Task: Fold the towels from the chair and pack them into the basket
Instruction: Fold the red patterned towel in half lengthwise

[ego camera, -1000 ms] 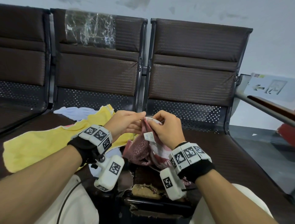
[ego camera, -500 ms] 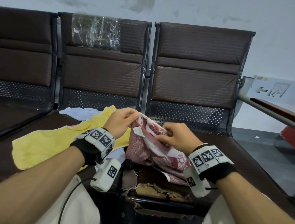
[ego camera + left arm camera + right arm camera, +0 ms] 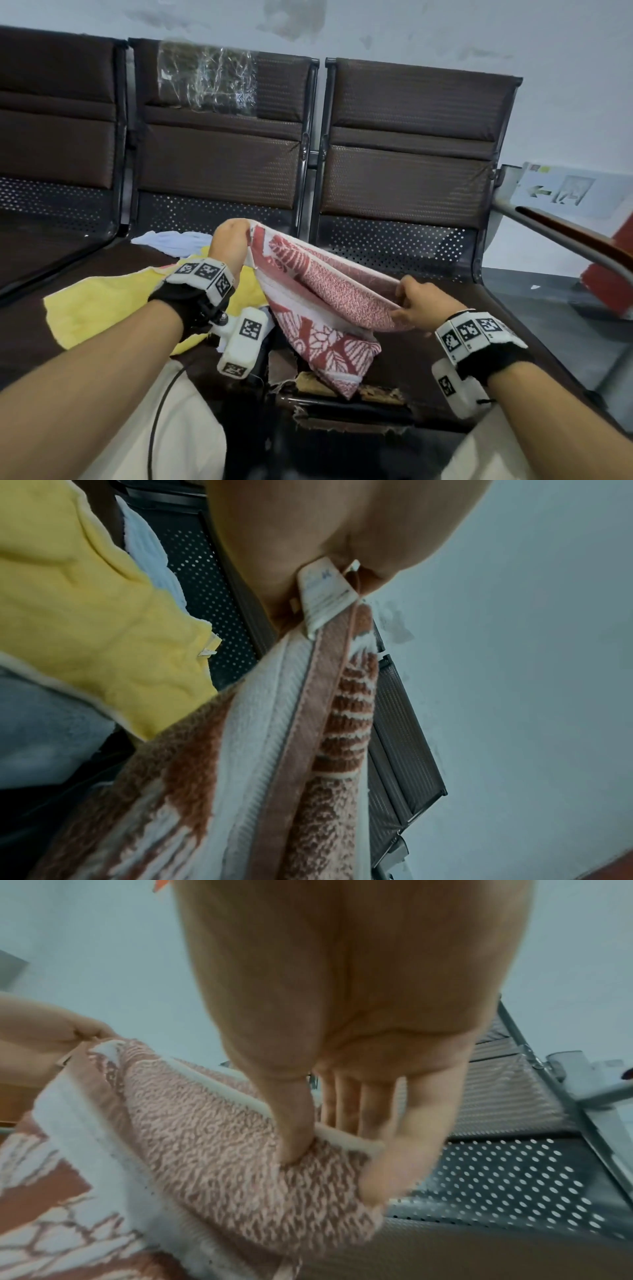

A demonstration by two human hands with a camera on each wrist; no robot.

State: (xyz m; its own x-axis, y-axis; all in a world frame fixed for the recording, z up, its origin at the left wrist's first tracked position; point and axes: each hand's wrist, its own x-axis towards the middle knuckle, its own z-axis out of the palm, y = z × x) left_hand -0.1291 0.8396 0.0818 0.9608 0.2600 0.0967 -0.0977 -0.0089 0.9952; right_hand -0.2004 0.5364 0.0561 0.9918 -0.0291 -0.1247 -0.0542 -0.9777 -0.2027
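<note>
Both hands have drawn apart since a second ago, when they were bunched close together over a crumpled heap; now the red-and-white patterned towel is stretched between them in the air above the seats of the brown bench chairs. Its top edge runs from upper left down to the right, and a loose corner hangs over the torn front edge of the seat. The left hand is raised and pinches one upper corner of the towel, fingers curled tight on the hem right by the white care label. The right hand sits lower and further right, gripping the opposite end: the thumb presses into the speckled pink face while the other fingers wrap behind the white border, so the cloth is clamped between them.

Just left of the held towel, a yellow towel lies spread on the neighbouring seat, partly under the left forearm. Beyond it, near the perforated backrest, lies a pale blue-white cloth. A sheet of crinkled clear plastic clings to the top of the middle backrest. A metal armrest with a dark wooden top slants along the right, with a white arrow sign on the wall behind it. I cannot see any basket in these views
</note>
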